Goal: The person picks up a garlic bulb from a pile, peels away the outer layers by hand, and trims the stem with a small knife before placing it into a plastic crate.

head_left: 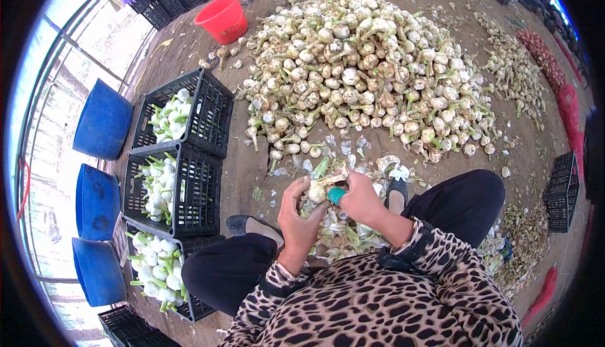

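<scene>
In front of me, my left hand (301, 216) is closed around a garlic bulb (316, 193) with its stalk and dry outer skin still on. My right hand (363, 199) meets it from the other side, fingers pinched on the stalk and skin at the bulb's top. A green cover (336, 195) sits at the right thumb, right against the bulb. Below both hands, loose garlic peelings (340, 237) lie on the ground between my feet. Beyond them rises a large heap of unpeeled garlic bulbs (365, 69).
Black crates (201, 189) of cleaned white garlic line my left side, with three blue tubs (97, 202) behind them. A red bucket (224, 19) stands left of the heap. Another black crate (561, 190) and more piles of garlic (513, 69) are to the right.
</scene>
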`<move>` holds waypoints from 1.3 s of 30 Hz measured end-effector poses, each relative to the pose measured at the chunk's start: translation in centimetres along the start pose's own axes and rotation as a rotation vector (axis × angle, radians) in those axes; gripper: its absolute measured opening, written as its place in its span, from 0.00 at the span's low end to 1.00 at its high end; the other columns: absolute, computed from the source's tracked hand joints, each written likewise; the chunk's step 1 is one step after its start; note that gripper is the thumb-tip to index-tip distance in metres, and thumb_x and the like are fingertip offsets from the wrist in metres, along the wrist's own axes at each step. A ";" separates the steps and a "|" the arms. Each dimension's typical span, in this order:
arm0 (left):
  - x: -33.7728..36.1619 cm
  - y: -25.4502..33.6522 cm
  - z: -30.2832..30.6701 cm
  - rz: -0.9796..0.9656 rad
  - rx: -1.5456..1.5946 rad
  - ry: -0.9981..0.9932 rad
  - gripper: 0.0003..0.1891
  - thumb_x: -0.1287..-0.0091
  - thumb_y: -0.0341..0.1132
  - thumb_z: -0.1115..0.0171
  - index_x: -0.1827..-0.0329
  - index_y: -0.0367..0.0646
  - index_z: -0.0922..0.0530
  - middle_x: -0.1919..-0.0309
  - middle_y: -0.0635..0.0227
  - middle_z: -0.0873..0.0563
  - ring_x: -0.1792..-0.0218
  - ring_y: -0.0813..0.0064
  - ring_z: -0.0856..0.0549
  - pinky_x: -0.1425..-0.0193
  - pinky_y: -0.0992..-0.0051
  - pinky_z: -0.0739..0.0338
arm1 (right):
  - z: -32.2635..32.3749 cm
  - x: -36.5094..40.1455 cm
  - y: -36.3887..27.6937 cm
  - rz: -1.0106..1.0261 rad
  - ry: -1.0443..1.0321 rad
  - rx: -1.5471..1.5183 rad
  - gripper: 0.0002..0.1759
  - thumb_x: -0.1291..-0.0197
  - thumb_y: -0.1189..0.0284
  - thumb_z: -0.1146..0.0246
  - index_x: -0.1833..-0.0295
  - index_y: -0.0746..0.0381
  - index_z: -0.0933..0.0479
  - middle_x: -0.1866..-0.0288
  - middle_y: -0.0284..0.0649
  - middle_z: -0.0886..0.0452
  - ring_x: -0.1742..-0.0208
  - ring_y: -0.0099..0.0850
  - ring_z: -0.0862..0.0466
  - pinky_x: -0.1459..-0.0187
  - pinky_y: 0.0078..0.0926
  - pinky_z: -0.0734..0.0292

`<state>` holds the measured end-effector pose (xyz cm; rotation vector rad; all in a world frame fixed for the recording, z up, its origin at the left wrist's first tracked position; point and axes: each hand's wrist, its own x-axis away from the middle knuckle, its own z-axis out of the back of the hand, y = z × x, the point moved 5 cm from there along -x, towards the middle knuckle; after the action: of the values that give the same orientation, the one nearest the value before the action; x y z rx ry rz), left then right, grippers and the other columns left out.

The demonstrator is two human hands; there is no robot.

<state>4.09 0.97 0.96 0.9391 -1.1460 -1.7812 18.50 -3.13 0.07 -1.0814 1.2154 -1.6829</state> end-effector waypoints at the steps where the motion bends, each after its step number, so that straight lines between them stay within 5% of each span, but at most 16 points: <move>1: 0.0 -0.2 -0.2 0.079 0.120 -0.001 0.28 0.49 0.16 0.34 0.44 0.34 0.34 0.46 0.58 0.25 0.44 0.70 0.24 0.42 0.73 0.26 | 0.1 0.3 -0.3 0.145 0.069 0.134 0.17 0.49 0.74 0.38 0.56 0.75 0.28 0.71 0.53 0.21 0.68 0.44 0.19 0.68 0.34 0.25; 5: -0.3 0.4 -0.7 0.281 0.534 -0.015 0.24 0.44 0.19 0.38 0.43 0.33 0.34 0.46 0.58 0.24 0.44 0.69 0.24 0.41 0.71 0.26 | 0.2 0.7 -1.2 0.328 0.175 0.284 0.16 0.52 0.76 0.40 0.57 0.74 0.29 0.71 0.60 0.24 0.67 0.57 0.23 0.64 0.41 0.28; 8: -0.1 -1.1 -1.1 0.412 0.807 -0.004 0.21 0.42 0.22 0.39 0.45 0.35 0.32 0.48 0.61 0.23 0.48 0.71 0.22 0.44 0.74 0.25 | 0.7 0.4 -0.7 0.216 0.117 0.154 0.15 0.51 0.74 0.39 0.58 0.70 0.28 0.71 0.58 0.24 0.68 0.56 0.24 0.64 0.41 0.28; 11: 0.6 -1.8 -1.6 0.548 1.060 -0.003 0.20 0.40 0.25 0.40 0.45 0.36 0.32 0.48 0.60 0.23 0.49 0.68 0.21 0.43 0.70 0.25 | 1.4 0.3 -0.8 0.180 0.238 0.216 0.12 0.49 0.76 0.39 0.58 0.68 0.28 0.73 0.53 0.24 0.70 0.49 0.22 0.65 0.37 0.26; 14: 0.6 -0.8 -1.9 0.590 1.236 -0.115 0.20 0.40 0.26 0.40 0.45 0.37 0.33 0.49 0.59 0.23 0.49 0.66 0.21 0.41 0.67 0.26 | 2.3 -1.1 1.6 -0.094 0.130 -0.121 0.10 0.45 0.76 0.39 0.57 0.67 0.28 0.70 0.46 0.22 0.67 0.35 0.20 0.64 0.31 0.25; 17: 0.4 -1.6 -1.6 0.575 1.221 -0.036 0.21 0.40 0.26 0.41 0.43 0.39 0.34 0.49 0.59 0.24 0.48 0.66 0.22 0.40 0.68 0.28 | 2.1 -0.4 0.1 0.195 0.093 0.016 0.11 0.42 0.76 0.39 0.55 0.67 0.27 0.65 0.40 0.22 0.62 0.24 0.22 0.61 0.25 0.24; 18: 0.4 -1.6 -1.6 0.585 1.208 -0.023 0.21 0.39 0.25 0.41 0.43 0.39 0.34 0.48 0.59 0.24 0.48 0.66 0.22 0.40 0.68 0.27 | 1.4 -0.5 0.5 0.086 0.033 -0.252 0.14 0.43 0.73 0.37 0.53 0.67 0.26 0.59 0.40 0.21 0.59 0.23 0.22 0.59 0.23 0.24; 21: 0.4 -1.6 -1.6 0.619 1.157 0.001 0.21 0.38 0.24 0.43 0.42 0.39 0.34 0.48 0.59 0.24 0.48 0.67 0.22 0.41 0.68 0.27 | 0.6 -0.1 -0.6 0.082 0.015 -0.208 0.15 0.43 0.72 0.36 0.52 0.67 0.26 0.59 0.38 0.21 0.59 0.23 0.22 0.59 0.23 0.24; 26: 0.7 -2.0 -1.7 0.619 1.016 -0.030 0.21 0.37 0.22 0.44 0.41 0.39 0.35 0.48 0.61 0.24 0.49 0.70 0.22 0.44 0.71 0.26 | 0.1 0.7 -2.7 0.382 0.064 0.205 0.15 0.51 0.74 0.36 0.56 0.66 0.25 0.60 0.48 0.22 0.61 0.46 0.21 0.61 0.34 0.26; 29: 0.7 -2.2 -1.5 0.595 0.988 0.024 0.21 0.39 0.21 0.42 0.42 0.39 0.34 0.49 0.61 0.24 0.49 0.71 0.22 0.44 0.74 0.26 | -0.1 0.7 -2.7 0.415 0.084 0.250 0.15 0.52 0.75 0.37 0.56 0.66 0.25 0.60 0.49 0.22 0.60 0.48 0.21 0.59 0.37 0.27; 35: 0.1 -1.3 -1.1 0.307 0.724 0.023 0.23 0.42 0.19 0.38 0.45 0.37 0.35 0.49 0.61 0.24 0.49 0.72 0.22 0.43 0.73 0.27 | -0.1 0.6 -1.2 -0.085 0.012 0.089 0.17 0.55 0.75 0.37 0.56 0.68 0.27 0.60 0.53 0.23 0.58 0.50 0.22 0.59 0.40 0.27; 39: 0.3 -1.7 -1.2 0.419 0.763 0.017 0.22 0.41 0.19 0.40 0.44 0.37 0.35 0.49 0.61 0.24 0.48 0.72 0.22 0.42 0.72 0.27 | -0.1 1.3 -2.6 0.338 0.131 0.340 0.18 0.58 0.78 0.39 0.57 0.69 0.30 0.65 0.54 0.23 0.60 0.53 0.23 0.60 0.41 0.27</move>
<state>4.65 0.78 -1.03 1.0215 -1.9041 -0.9910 17.68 -3.72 2.80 -0.5352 1.0714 -1.6344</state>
